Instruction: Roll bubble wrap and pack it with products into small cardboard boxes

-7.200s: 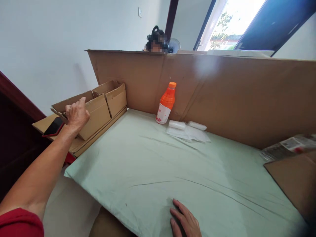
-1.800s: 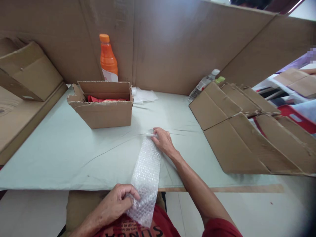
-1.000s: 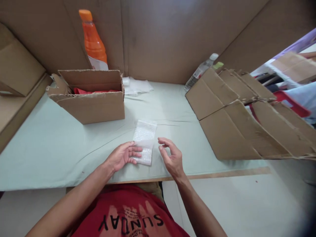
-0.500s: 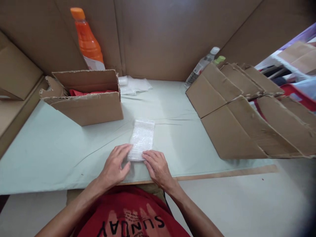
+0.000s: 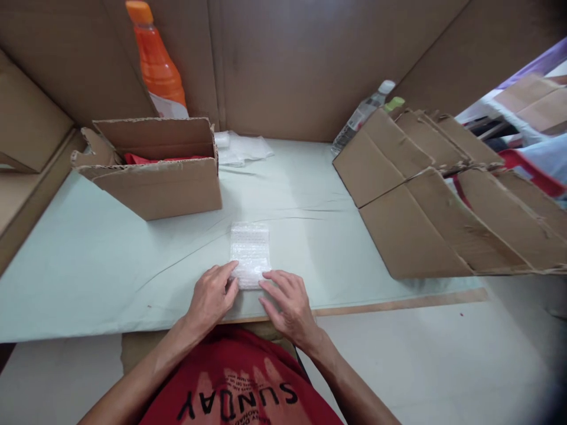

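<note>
Left hand (image 5: 211, 295) and right hand (image 5: 287, 301), unclenched, touch bubble wrap (image 5: 250, 251) near the surface's (image 5: 319, 254) front edge, seemingly steadying it.

The left hand (image 5: 211, 295) and right hand (image 5: 287, 302) face inward, loosely curved.
</note>
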Demonstrator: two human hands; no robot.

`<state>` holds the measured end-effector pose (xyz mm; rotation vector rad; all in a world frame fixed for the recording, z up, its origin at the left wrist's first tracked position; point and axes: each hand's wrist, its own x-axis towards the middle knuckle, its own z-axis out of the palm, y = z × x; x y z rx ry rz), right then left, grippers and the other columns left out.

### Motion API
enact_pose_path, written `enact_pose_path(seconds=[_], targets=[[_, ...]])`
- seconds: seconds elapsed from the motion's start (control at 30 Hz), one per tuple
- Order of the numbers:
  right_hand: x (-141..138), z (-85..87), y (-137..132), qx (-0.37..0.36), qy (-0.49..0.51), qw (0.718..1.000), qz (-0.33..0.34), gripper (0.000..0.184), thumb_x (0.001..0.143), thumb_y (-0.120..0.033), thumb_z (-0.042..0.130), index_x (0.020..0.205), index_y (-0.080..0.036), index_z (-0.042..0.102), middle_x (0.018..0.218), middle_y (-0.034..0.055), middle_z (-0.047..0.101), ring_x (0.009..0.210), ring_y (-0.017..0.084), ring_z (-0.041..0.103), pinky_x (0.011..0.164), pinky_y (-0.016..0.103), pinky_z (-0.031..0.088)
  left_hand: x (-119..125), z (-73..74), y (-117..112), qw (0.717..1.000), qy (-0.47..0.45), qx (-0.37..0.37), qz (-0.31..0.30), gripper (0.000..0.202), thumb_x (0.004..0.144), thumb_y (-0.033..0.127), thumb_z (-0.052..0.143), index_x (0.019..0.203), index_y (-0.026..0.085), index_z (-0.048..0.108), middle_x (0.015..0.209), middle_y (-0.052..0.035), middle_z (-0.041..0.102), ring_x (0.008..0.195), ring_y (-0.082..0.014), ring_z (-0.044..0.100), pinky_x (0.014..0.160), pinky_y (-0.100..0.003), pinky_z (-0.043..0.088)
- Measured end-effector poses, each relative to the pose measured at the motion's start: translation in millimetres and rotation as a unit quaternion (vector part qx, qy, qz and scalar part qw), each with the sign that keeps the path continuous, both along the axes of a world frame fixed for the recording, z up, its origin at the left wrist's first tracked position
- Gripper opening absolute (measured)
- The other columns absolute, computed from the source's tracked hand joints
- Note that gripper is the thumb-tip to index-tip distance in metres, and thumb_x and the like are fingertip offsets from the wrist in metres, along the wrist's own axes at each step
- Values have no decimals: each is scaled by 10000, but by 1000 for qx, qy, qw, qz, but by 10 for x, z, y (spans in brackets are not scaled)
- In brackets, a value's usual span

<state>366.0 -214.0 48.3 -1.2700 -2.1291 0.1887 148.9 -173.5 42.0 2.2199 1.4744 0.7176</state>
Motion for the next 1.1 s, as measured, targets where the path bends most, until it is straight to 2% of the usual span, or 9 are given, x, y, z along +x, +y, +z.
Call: enact_pose_path(seconds=[0.1, 0.2, 0.3, 0.47, 0.6, 0.7, 0.8, 0.97, 1.1], targets=[[-54, -52, 100, -13, -43, 999, 15, 281, 943, -135, 581, 1211, -201, 632, 1252, 108, 705, 1193, 282, 598, 940, 455, 466, -3, 34, -21, 997, 32, 67, 14, 334, 931, 204, 550, 1246, 123, 622, 1030, -130, 701, 931, -266, 653, 829, -405, 544], [-83, -49, 178, -25, -18, 999, 13, 235, 969, -116, 542, 1163, -194, 651, 1125, 90, 749, 1047, 246, 652, 874, 420, 477, -56, 108, -96, 995, 3, 91, -49, 376, 918, 203, 580, 1290, 149, 590, 1247, -154, 653, 1151, -295, 593, 968, -448, 500], [-81, 2, 164, -72, 44, 996, 41, 209, 998, -159, 535, 1169, -203, 648, 1013, 55, 769, 894, 200, 680, 805, 370, 499, -111, 159, -176, 992, -50, 53, -100, 390, 919, 132, 536, 1305, 170, 569, 1148, -101, 699, 1074, -236, 617, 938, -393, 502], [-66, 70, 48, -53, 47, 997, -21, 232, 987, -209, 567, 1210, -204, 629, 1145, 106, 722, 1029, 238, 658, 861, 400, 504, -72, 106, -121, 999, -27, 12, -39, 351, 917, 147, 527, 1260, 133, 602, 899, -71, 709, 825, -220, 638, 768, -365, 521], [-93, 34, 55, -33, -28, 999, -3, 279, 949, -206, 606, 1226, -207, 629, 1236, 128, 683, 1115, 279, 612, 914, 447, 488, -21, 45, 8, 999, 27, 20, 24, 311, 922, 219, 550, 1202, 121, 645, 990, -130, 698, 928, -291, 637, 829, -453, 522], [-122, -41, 167, -54, -48, 997, 4, 293, 945, -168, 586, 1231, -201, 642, 1247, 126, 693, 1135, 292, 611, 918, 455, 494, -60, 57, -9, 996, -51, -30, 72, 355, 933, 312, 563, 1236, 138, 630, 1085, -141, 675, 995, -292, 630, 867, -467, 526], [-157, -75, 280, -83, 37, 995, -34, 262, 975, -202, 553, 1213, -212, 663, 1134, 104, 741, 1025, 261, 662, 877, 425, 519, -111, 97, -134, 950, -230, -161, 139, 476, 921, 384, 583, 1340, 163, 546, 1181, -136, 652, 1038, -257, 640, 881, -422, 542], [-278, -15, 265, -249, 203, 947, -22, 273, 960, -318, 589, 1197, -224, 686, 1135, 75, 755, 1022, 232, 696, 898, 371, 554, -62, 170, -262, 781, -501, -331, 173, 791, 814, 383, 692, 1482, 137, 346, 1257, -137, 637, 1162, -246, 634, 998, -376, 504], [-298, 32, 204, -277, 213, 937, -9, 301, 927, -366, 619, 1175, -215, 696, 1175, 99, 725, 1094, 252, 666, 978, 406, 526, -13, 242, -210, 783, -480, -361, 160, 833, 796, 321, 675, 1523, 126, 318, 1142, -100, 684, 989, -207, 658, 898, -323, 522]])
